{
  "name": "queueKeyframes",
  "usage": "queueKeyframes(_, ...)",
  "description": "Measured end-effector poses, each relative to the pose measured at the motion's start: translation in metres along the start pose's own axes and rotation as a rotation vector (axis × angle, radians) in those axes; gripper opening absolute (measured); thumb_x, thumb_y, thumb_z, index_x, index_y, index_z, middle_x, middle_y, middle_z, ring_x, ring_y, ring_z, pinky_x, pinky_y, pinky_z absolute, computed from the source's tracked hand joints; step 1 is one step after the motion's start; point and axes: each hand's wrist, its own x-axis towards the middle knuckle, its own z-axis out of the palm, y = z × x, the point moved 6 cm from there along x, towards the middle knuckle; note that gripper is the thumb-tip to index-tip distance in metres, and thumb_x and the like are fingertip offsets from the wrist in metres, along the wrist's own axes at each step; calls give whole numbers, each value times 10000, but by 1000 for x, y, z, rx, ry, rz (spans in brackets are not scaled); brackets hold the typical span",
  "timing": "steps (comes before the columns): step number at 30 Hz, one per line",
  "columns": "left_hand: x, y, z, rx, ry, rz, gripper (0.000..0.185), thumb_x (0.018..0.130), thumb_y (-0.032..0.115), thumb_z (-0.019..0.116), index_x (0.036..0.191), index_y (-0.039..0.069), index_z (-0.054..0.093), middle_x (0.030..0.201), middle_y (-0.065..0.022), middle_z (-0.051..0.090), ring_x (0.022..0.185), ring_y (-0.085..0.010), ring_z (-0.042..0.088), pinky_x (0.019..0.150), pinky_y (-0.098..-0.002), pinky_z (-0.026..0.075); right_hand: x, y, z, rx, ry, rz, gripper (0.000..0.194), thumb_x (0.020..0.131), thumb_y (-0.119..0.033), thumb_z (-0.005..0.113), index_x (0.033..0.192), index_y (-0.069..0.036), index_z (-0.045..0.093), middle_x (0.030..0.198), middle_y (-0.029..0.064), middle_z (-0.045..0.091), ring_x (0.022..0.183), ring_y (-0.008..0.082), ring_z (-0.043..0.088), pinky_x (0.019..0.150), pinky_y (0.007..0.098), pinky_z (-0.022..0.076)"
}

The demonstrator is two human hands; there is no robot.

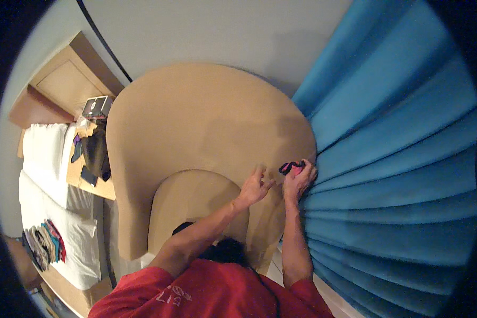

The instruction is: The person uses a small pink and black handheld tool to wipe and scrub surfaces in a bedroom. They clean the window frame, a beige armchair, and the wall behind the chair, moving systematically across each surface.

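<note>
My right hand (299,182) holds a small bundle of pink and black fabric (292,167) above the right side of a tan upholstered armchair (206,103), close to the blue curtain. To the left of it, my left hand (257,187) is in the air with its fingers apart and holds nothing; its fingertips are slightly blurred. Below my forearms lies the chair's seat cushion (194,194), with dark things partly hidden by my left arm and red shirt.
A blue curtain (389,171) hangs along the right. At the left, a wooden nightstand (103,192) bears dark clothing (95,149), a phone (88,176) and a box (97,107). Beyond it, folded clothes (43,244) lie in a row on a white bed (77,254).
</note>
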Motion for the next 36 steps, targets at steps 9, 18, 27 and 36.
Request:
queueKeyframes(9,37,39,-16,-49,-241,236,409,942,316,635,1210,11,584,1140,-220,642,1027,-377,627,873,-456,537,-91,18,-15,-143,32,94,309,802,-42,653,1097,-37,560,1079,203,558,1096,408,487,963,495,378)
queueKeyframes(18,113,137,-148,356,368,919,382,791,104,690,1161,78,601,1251,-150,551,1154,-362,520,921,-469,436,42,-42,12,-46,127,-26,330,799,-74,647,1114,-13,569,1093,223,553,1073,433,488,947,506,394)
queueKeyframes(27,173,139,-203,637,42,1001,415,859,305,689,1219,111,621,1274,-110,566,1165,-362,507,996,-480,423,2,-19,4,-125,166,126,290,817,-42,660,1093,-8,577,1096,209,556,1091,401,501,940,488,403)
queueKeyframes(36,193,151,-202,703,130,1120,329,879,380,670,1061,107,666,1045,-138,607,997,-351,556,880,-472,461,73,-121,50,-29,206,-131,384,743,-89,683,1108,-14,592,1069,184,581,1076,376,517,916,463,424)
